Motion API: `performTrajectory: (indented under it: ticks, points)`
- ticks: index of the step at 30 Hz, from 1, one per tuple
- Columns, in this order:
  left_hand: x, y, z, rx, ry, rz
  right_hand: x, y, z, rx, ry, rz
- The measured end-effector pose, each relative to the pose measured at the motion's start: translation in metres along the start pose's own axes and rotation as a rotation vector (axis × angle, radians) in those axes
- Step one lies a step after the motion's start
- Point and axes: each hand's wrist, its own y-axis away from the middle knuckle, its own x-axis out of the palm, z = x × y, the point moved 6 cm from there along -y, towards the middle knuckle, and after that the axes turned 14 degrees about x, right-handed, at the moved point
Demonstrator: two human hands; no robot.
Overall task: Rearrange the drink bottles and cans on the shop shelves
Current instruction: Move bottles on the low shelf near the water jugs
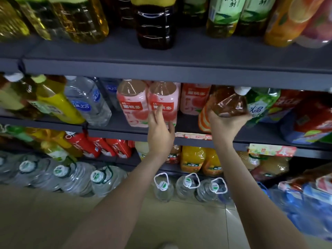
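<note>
My right hand (226,125) grips a tilted bottle of amber drink with an orange-striped label and white cap (228,105) at the middle shelf (115,131). My left hand (159,130) reaches out with straight fingers that touch the front of a pink peach-drink bottle (166,99). A second pink peach bottle (133,103) stands just left of it, and a third (194,99) stands further back to the right. A gap of bare shelf lies between the pink bottles and the tilted bottle.
Large water bottles (89,103) and yellow bottles (57,103) fill the middle shelf's left. A green-labelled bottle (260,105) and red packs (312,119) sit right. Tea and oil-coloured bottles line the top shelf (161,69). Water jugs (162,187) stand on the tiled floor.
</note>
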Motion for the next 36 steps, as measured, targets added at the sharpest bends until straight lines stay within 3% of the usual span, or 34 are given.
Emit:
performTrajectory:
  ticks: [3, 8, 15, 17, 19, 23, 26, 32, 36]
  points:
    - [0.005, -0.002, -0.004, -0.081, 0.002, -0.001, 0.014, 0.003, 0.007, -0.044, 0.213, -0.014]
    - [-0.001, -0.008, -0.007, -0.143, -0.004, 0.01, 0.025, 0.008, 0.009, -0.071, 0.352, -0.075]
    - [-0.034, 0.02, -0.02, -0.18, 0.11, 0.339, 0.003, 0.041, 0.02, 0.036, 0.538, -0.011]
    - [-0.061, 0.032, -0.023, -0.226, 0.111, 0.36, -0.003, 0.074, 0.026, 0.113, 0.597, 0.053]
    - [-0.091, 0.042, -0.027, -0.284, 0.097, 0.387, 0.001, 0.115, 0.029, 0.168, 0.71, 0.22]
    - [-0.157, 0.065, -0.025, -0.368, 0.025, 0.478, 0.034, 0.208, 0.032, 0.13, 0.917, 0.561]
    - [-0.208, 0.079, -0.015, -0.402, 0.024, 0.49, 0.064, 0.276, 0.048, 0.051, 0.931, 0.737]
    - [-0.301, 0.084, 0.056, -0.503, -0.019, 0.418, 0.135, 0.357, 0.062, 0.001, 0.879, 0.878]
    - [-0.34, 0.07, 0.129, -0.576, 0.056, 0.348, 0.195, 0.381, 0.044, 0.074, 0.843, 0.789]
